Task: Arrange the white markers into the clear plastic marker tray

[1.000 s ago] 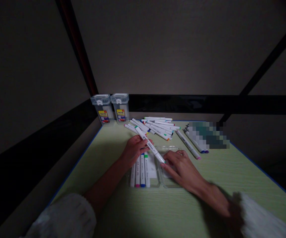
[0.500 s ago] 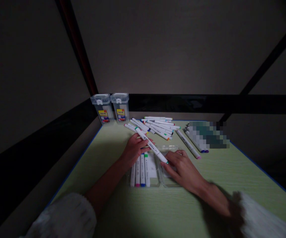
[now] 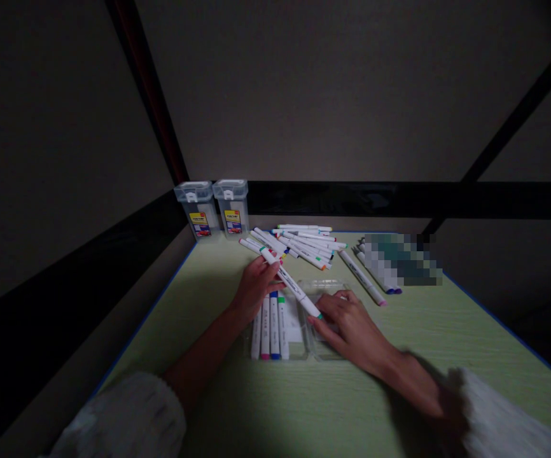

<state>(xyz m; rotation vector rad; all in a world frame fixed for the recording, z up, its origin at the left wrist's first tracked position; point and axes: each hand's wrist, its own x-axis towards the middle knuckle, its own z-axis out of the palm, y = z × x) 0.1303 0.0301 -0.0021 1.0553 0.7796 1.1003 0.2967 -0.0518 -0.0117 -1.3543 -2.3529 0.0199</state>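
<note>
A white marker [image 3: 294,286] with green ends is held slantwise above the table between both hands. My left hand [image 3: 255,285] is closed on its upper end, thumb on top. My right hand [image 3: 347,321] pinches the lower green tip between thumb and fingers. Beneath them lies an open clear plastic case [image 3: 299,356]. Its left half holds several white markers [image 3: 270,331] side by side, with pink, blue and green end colours, and a white paper slip [image 3: 295,324]. The right half is partly hidden by my right hand.
A loose pile of white markers [image 3: 304,245] lies at the back of the table [image 3: 275,407]. One pink-ended marker [image 3: 362,278] and a few purple-ended ones [image 3: 390,289] lie to the right, beside a pixelated patch. Two clear lidded boxes [image 3: 199,210] stand at the back left.
The held marker's lower end has dipped slightly and moved a little left. My left thumb and fingers have shifted up along the marker. The things on the table have stayed put.
</note>
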